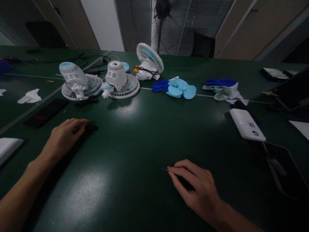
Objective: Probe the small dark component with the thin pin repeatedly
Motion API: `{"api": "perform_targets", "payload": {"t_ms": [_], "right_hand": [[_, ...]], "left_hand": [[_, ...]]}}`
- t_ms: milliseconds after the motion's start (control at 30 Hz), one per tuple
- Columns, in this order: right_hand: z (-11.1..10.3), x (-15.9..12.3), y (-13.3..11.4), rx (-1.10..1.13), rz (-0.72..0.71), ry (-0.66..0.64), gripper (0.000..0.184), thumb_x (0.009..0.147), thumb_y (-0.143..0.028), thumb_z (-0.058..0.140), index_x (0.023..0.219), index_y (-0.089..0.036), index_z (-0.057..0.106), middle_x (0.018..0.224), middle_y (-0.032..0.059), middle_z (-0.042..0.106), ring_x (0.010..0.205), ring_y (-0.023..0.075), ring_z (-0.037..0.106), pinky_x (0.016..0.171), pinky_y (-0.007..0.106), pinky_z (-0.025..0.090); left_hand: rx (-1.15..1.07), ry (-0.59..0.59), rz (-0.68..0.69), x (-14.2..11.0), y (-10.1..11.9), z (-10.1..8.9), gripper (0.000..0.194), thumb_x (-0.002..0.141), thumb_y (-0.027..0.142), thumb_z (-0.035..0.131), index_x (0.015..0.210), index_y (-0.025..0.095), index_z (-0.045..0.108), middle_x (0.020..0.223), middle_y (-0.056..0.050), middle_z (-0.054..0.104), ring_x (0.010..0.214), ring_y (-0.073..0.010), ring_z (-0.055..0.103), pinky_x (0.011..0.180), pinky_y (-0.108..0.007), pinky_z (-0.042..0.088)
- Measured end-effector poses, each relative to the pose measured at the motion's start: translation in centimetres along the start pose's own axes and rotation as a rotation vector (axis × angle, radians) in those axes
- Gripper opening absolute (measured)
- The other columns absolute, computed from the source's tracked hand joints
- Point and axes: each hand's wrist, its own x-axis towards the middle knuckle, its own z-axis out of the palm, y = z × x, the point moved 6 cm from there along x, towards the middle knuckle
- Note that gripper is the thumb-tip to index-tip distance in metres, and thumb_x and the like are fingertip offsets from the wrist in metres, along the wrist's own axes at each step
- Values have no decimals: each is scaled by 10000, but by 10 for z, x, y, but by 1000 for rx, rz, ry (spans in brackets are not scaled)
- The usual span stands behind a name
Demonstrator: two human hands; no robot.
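Observation:
My left hand (63, 137) rests on the dark green table (135, 141) with its fingers curled over a small black object (90, 127). My right hand (196, 188) lies lower right, fingers pinched together on a thin dark tool whose tip (165, 169) pokes out to the left. Three small white and blue desk fans stand at the back: one (77, 82) tipped face down, a second (119, 80) face down beside it, a third (148, 62) tilted upright.
Loose light blue fan blades (181, 89) and blue gloves (220, 83) lie behind the middle. A white phone (246, 124) and dark tablets (285, 170) lie right. A black remote-like bar (45, 112) and crumpled tissue (30, 96) lie left. A standing fan (160, 22) rises behind the table.

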Motion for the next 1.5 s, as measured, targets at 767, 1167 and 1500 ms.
{"api": "perform_targets", "payload": {"t_ms": [767,1167,1500], "right_hand": [[3,-3,3,8,10,-4,160,985,-150,625,1056,-215,753,934,31,729,768,130,719,643,233,541],[3,-3,3,24,5,-23,164,996,-148,614,1068,-210,748,942,34,723,762,125,710,638,230,538],[3,-3,3,10,-2,-14,162,994,-151,621,1071,-216,748,940,30,726,760,125,714,631,232,532]], "left_hand": [[-418,248,-398,-4,-37,2,517,836,513,681,1253,212,734,1175,-63,766,1039,-258,731,1020,-401,555],[-415,264,-357,-12,-32,-5,536,842,545,709,1261,211,729,1090,-41,792,950,-243,755,953,-390,592],[-381,280,-326,-12,-26,-7,495,897,507,635,1260,183,718,1112,-77,789,1042,-278,761,1019,-436,572]]}}
